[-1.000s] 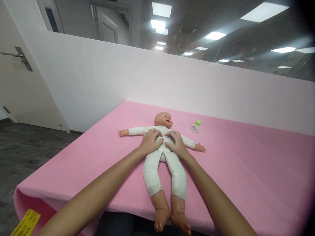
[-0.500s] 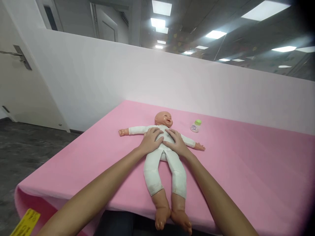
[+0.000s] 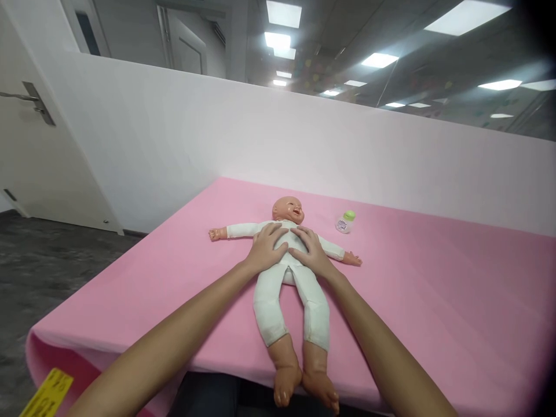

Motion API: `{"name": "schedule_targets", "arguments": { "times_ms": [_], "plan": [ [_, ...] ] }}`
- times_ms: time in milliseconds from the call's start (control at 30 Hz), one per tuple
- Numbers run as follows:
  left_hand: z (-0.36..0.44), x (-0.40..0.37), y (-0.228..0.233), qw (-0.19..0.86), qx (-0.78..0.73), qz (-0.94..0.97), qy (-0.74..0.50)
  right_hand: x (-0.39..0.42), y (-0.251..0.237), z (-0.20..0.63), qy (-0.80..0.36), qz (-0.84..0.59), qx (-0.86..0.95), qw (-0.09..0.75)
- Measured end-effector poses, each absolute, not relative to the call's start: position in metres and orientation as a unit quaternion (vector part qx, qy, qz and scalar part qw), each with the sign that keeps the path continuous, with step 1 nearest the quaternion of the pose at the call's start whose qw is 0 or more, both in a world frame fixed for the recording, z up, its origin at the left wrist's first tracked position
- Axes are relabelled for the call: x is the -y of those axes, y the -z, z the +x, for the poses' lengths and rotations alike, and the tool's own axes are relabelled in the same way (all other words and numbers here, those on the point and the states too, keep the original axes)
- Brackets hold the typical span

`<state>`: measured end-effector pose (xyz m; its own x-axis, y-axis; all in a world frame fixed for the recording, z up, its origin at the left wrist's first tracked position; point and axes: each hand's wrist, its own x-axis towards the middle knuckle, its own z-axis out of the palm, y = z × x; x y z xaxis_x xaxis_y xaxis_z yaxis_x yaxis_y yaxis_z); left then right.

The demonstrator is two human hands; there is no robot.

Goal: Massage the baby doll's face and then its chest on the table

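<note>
A baby doll (image 3: 270,295) with a white cloth body and plastic head, hands and feet lies on its back on the pink-covered table (image 3: 174,278). Its arms stretch out to both sides and its feet point toward me. My left hand (image 3: 266,248) rests on the left side of the doll's torso, fingers spread and thumb toward the middle. On the torso's other side lies my right hand (image 3: 311,251), likewise spread flat. Both palms touch the cloth, and neither hand grasps anything. Part of the doll's chest is hidden under them.
A small clear bottle with a green cap (image 3: 346,222) stands beyond the doll's arm on the right. A white wall (image 3: 304,145) rises behind the table. At the left is a door (image 3: 47,150), and a yellow tag (image 3: 47,394) shows at the lower left corner.
My left hand and right hand stay almost still on the doll's torso, with only a very slight shift of the fingers. The doll and the bottle keep their places.
</note>
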<state>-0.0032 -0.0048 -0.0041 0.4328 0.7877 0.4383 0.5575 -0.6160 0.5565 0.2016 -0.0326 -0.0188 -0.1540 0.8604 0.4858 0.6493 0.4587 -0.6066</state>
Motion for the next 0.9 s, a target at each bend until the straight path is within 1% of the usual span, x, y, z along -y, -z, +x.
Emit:
{"name": "schedule_targets", "arguments": {
  "times_ms": [100, 233, 567, 900],
  "plan": [
    [-0.0043, 0.0027, 0.006, 0.18, -0.413, 0.84, -0.303, 0.0316, 0.0217, 0.2013, -0.127, -0.509, 0.749, 0.405],
    [-0.0056, 0.0015, 0.0055, 0.182, -0.407, 0.851, -0.278, 0.0326, 0.0208, 0.1984, -0.092, -0.51, 0.741, 0.426],
    [-0.0064, 0.0024, 0.0032, 0.181, -0.401, 0.852, -0.284, 0.0372, 0.0131, 0.1929, -0.067, -0.516, 0.709, 0.476],
    [-0.0058, 0.0026, 0.004, 0.18, -0.399, 0.849, -0.294, 0.0373, 0.0135, 0.1945, -0.067, -0.517, 0.714, 0.467]
  ]
}}
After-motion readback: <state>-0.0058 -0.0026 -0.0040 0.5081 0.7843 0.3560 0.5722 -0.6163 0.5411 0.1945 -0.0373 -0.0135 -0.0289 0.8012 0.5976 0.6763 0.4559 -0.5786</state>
